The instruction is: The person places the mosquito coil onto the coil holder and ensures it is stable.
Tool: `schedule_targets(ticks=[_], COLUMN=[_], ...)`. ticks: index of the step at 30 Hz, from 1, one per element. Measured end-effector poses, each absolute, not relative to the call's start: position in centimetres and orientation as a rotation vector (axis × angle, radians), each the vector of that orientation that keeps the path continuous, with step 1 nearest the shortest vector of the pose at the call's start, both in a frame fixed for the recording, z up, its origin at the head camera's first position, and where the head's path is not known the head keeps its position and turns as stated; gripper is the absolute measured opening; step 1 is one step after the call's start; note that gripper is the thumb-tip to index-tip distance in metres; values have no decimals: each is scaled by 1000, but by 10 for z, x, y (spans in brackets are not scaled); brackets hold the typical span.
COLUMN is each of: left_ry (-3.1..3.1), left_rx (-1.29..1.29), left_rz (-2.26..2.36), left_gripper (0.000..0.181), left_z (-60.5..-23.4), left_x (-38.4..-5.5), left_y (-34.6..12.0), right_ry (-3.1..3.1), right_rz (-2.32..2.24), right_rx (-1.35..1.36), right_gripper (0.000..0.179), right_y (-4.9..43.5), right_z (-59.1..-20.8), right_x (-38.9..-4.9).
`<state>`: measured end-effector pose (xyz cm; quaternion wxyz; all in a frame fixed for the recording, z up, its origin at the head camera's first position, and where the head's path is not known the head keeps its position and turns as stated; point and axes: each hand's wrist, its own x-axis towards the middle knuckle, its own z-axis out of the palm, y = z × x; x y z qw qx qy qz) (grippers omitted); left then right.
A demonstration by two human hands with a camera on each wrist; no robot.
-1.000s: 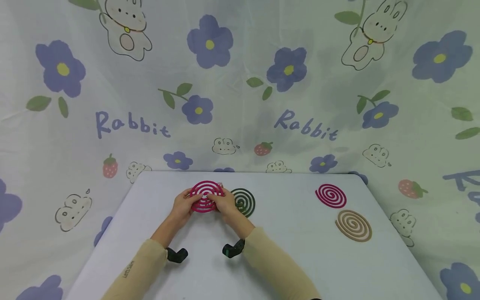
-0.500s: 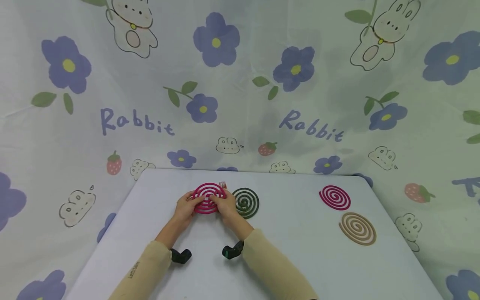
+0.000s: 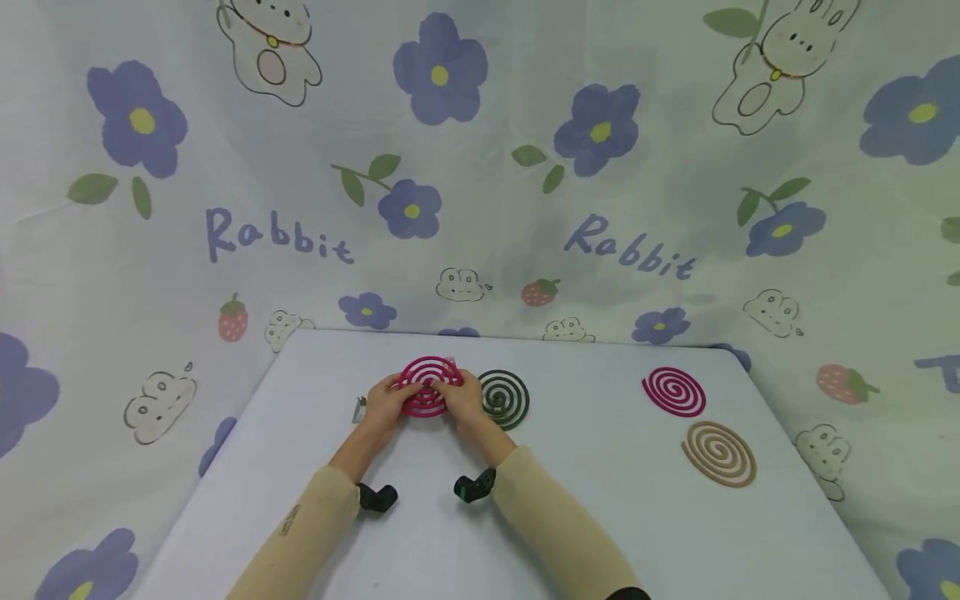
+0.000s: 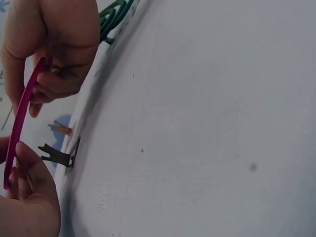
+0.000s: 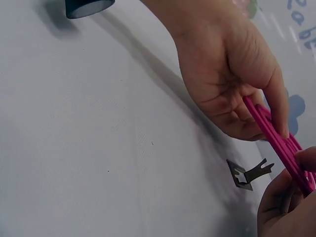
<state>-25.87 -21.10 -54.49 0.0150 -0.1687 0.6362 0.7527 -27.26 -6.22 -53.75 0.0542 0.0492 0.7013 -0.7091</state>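
Right wrist view: almost edge-on, it shows a thin, flat magenta spiral coil [image 5: 277, 143], apparently of pressed powder, raised off the smooth white tabletop [image 3: 585, 442]. The left hand [image 3: 385, 406] grips its rim around 8 o'clock and the right hand [image 3: 465, 396] around 4 o'clock (as the head camera sees it), thumbs laid over the near face. It is probably light and stiff, with a dry surface that should not slip, yet brittle: the narrow rings could snap if bent or twisted. Opposite sides of the outer rim look the safest hold, with gentle fingertip pressure, since thumbs pushing near the centre may part the windings.

With the held coil as the dial's centre, a flat dark green spiral coil [image 3: 498, 398] lies just beside the right hand, past 3 o'clock. A small grey metal stand with a forked prong [image 5: 256, 172] is near the left hand towards 9; a small reddish piece [image 4: 63, 129] towards 1 is too blurred to identify. Well apart, at 3 o'clock, lies a second magenta spiral coil [image 3: 675, 392], with a tan spiral coil [image 3: 720, 452] near it, towards 4.
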Motion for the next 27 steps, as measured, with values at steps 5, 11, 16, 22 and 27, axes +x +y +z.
schedule_targets(ticks=[5, 11, 16, 22, 27], left_ry=[2000, 2006, 2077, 2152, 2177], left_rx=[-546, -535, -543, -571, -573], left_rz=[2337, 2372, 2325, 2273, 2269], left_gripper=[57, 56, 57, 54, 53], left_z=[-545, -539, -541, -548, -549], left_x=[-260, -264, -266, -266, -268], left_y=[-212, -211, -210, -209, -208], right_ry=[2114, 2069, 2006, 2034, 2057], right_rz=[-2152, -2193, -2245, -2280, -2270], right_rx=[168, 234, 230, 197, 208], right_gripper=[38, 40, 45, 43, 39], right_y=[-67, -71, -73, -73, -73], right_z=[-538, -536, -537, -546, -547], right_x=[-274, -276, -275, -277, -277])
